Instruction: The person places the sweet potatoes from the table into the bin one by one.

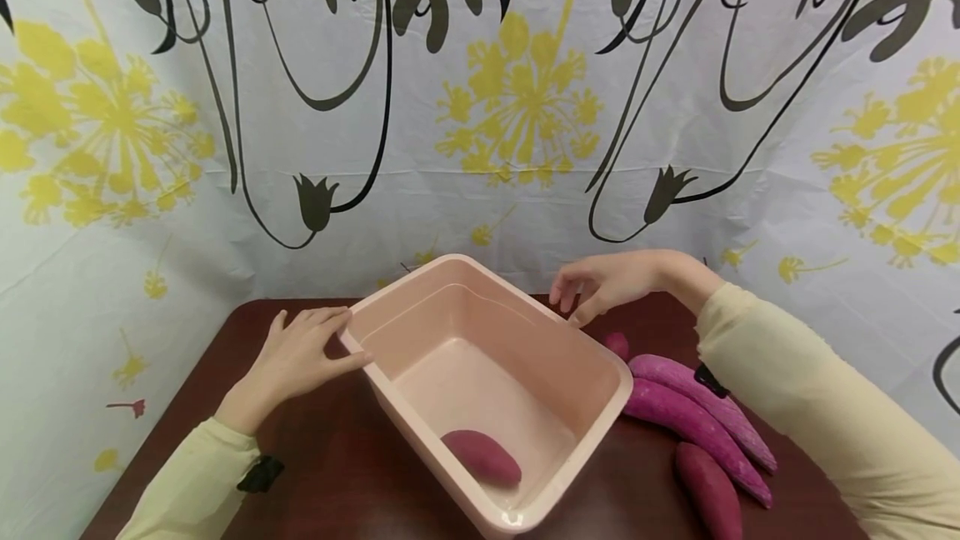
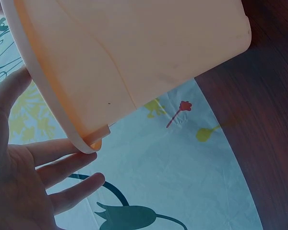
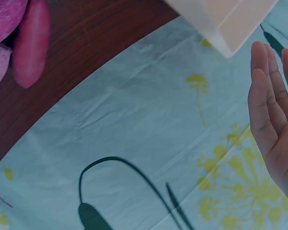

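Note:
A pink plastic basin (image 1: 495,373) stands at a slant on the table, one corner toward me. Inside, near its front corner, lies a dark red sweet potato (image 1: 482,457). My left hand (image 1: 300,357) holds the basin's left corner, with thumb and forefinger at the rim; in the left wrist view its other fingers stretch past the corner. Near the far right rim is my right hand (image 1: 611,283), its fingers loosely bent and holding nothing. In the right wrist view that hand (image 3: 278,120) appears apart from the basin (image 3: 230,24).
Right of the basin lie two long, curved purple vegetables (image 1: 693,419), another dark red sweet potato (image 1: 708,486) and a small red piece (image 1: 617,345), partly hidden by the rim. The dark brown table (image 1: 322,457) meets a flower-patterned sheet (image 1: 420,148) at the back.

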Tool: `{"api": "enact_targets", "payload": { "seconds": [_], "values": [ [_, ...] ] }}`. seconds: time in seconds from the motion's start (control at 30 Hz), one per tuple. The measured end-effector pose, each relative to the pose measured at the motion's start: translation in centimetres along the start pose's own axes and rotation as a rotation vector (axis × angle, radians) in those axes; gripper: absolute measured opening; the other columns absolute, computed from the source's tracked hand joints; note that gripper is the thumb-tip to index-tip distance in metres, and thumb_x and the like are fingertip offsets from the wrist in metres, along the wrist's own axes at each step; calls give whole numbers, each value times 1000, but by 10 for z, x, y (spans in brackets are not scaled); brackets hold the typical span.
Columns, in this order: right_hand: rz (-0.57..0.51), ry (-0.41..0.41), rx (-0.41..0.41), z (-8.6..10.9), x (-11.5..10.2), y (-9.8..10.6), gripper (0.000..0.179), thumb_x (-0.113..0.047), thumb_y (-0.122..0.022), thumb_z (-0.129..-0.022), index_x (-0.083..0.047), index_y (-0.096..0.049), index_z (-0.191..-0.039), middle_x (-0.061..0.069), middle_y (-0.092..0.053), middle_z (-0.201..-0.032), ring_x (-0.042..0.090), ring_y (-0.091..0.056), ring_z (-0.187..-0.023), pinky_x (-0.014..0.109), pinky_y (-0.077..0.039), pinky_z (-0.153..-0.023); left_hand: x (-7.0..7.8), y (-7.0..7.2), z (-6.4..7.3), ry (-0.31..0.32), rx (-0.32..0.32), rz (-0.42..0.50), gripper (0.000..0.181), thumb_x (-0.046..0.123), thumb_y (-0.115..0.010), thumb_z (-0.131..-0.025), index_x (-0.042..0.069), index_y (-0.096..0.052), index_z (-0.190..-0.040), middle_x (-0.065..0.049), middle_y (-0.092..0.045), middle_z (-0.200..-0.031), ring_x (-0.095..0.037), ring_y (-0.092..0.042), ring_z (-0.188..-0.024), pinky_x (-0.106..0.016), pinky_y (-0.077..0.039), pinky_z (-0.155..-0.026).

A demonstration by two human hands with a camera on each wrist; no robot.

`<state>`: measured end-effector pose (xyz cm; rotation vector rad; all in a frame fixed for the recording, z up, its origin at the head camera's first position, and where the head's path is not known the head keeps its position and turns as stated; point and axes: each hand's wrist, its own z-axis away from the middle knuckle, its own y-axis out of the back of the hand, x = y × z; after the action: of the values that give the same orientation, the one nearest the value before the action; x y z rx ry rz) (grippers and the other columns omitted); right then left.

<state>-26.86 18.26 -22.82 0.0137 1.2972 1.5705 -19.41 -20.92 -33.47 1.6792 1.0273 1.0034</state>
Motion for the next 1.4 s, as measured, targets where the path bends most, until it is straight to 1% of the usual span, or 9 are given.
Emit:
{"api": "enact_targets", "payload": {
  "seconds": [0.13, 0.3, 0.57, 0.7, 0.83, 0.9, 1.1, 1.23, 1.4],
  "values": [
    [-6, 7, 30, 10, 13, 0, 38, -25, -65, -79, -9, -49, -109, 4, -52, -102, 18, -54, -95, 33, -41, -81, 0, 0, 0, -2, 3, 0, 79, 64, -55, -72, 2, -52, -122, -16, -50, -120, -34, -40, -112, -64, -14, -89],
    [-84, -1, 54, 20, 29, -2, 38, -22, -65, -79, -6, -48, -110, 6, -53, -101, 22, -52, -96, 33, -42, -79, 0, 0, 0, -3, 1, -4, 79, 64, -54, -72, 2, -52, -122, -16, -50, -120, -34, -40, -112, -64, -14, -89],
    [-157, 19, 85, 33, 50, -7, 37, -17, -64, -80, -2, -48, -110, 11, -53, -100, 25, -52, -93, 35, -44, -75, -1, 1, 0, 4, -6, 0, 81, 64, -54, -72, 2, -51, -123, -16, -49, -121, -34, -39, -112, -64, -13, -89],
    [-192, 4, 89, 36, 61, -12, 37, -16, -63, -81, -1, -47, -111, 11, -53, -101, 25, -53, -92, 38, -43, -75, -1, 2, -1, 4, -6, -1, 81, 65, -54, -72, 2, -51, -123, -17, -49, -121, -34, -39, -112, -65, -13, -89],
    [-221, -15, 93, 37, 72, -19, 37, -16, -62, -81, -1, -47, -111, 11, -53, -102, 26, -51, -95, 38, -42, -75, -1, 1, -1, 3, -9, -4, 81, 65, -54, -72, 2, -51, -123, -16, -49, -121, -34, -39, -112, -65, -13, -89],
    [-239, -10, 97, 37, 78, -22, 37, -16, -62, -81, -1, -47, -112, 12, -53, -102, 27, -50, -96, 37, -42, -75, -1, 1, -1, 6, -12, -4, 82, 65, -53, -72, 2, -51, -123, -16, -49, -121, -34, -39, -113, -64, -13, -89],
    [-266, 67, 110, 30, 99, -35, 37, -13, -61, -82, 5, -46, -111, 14, -54, -101, 29, -50, -96, 32, -45, -76, -1, 1, -1, 14, -16, -1, 82, 66, -53, -71, 2, -51, -123, -16, -48, -122, -34, -39, -113, -64, -13, -89],
    [-257, 105, 104, 23, 116, -46, 37, -11, -61, -82, 9, -46, -110, 15, -56, -98, 30, -51, -94, 30, -46, -75, -1, 1, -2, 14, -19, 2, 83, 66, -52, -71, 2, -50, -124, -16, -48, -122, -34, -39, -113, -64, -12, -90],
    [-251, 103, 118, 18, 133, -58, 35, -10, -60, -80, 7, -48, -109, 14, -57, -97, 28, -53, -92, 28, -44, -75, -1, 1, -2, 13, -15, 5, 83, 66, -53, -71, 2, -51, -123, -16, -48, -122, -34, -39, -113, -65, -12, -89]
  ]
}}
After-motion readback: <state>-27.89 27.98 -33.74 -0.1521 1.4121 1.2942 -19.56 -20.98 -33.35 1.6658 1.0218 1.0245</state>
